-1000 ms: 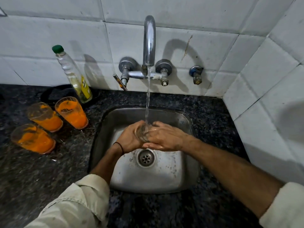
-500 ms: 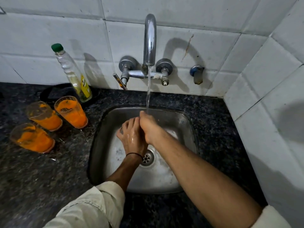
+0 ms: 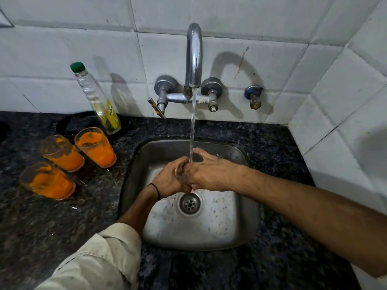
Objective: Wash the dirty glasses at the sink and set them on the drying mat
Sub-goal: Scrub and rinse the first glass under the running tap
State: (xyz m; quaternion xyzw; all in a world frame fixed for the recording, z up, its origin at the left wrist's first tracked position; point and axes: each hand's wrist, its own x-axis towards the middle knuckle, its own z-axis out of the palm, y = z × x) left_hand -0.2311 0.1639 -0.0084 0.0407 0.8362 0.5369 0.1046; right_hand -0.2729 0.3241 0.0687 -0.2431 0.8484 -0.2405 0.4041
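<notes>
Over the steel sink (image 3: 245,233) my left hand (image 3: 167,178) grips a clear glass (image 3: 181,170) under the running tap (image 3: 194,57). My right hand (image 3: 209,172) lies against the glass from the right, its fingers on the rim; most of the glass is hidden between the hands. The water stream falls where the hands meet. Three dirty glasses smeared with orange stand on the counter to the left: one nearest the sink (image 3: 95,146), one behind it (image 3: 61,152), one in front (image 3: 47,181).
A clear bottle with a green cap (image 3: 96,99) leans at the wall behind the glasses, with a dark object (image 3: 77,122) beside it. The dark granite counter (image 3: 41,227) surrounds the sink. White tiled walls close the back and right.
My right hand has swung from the near side of the glass back over to its right, and my left hand has turned the glass under the stream again.
</notes>
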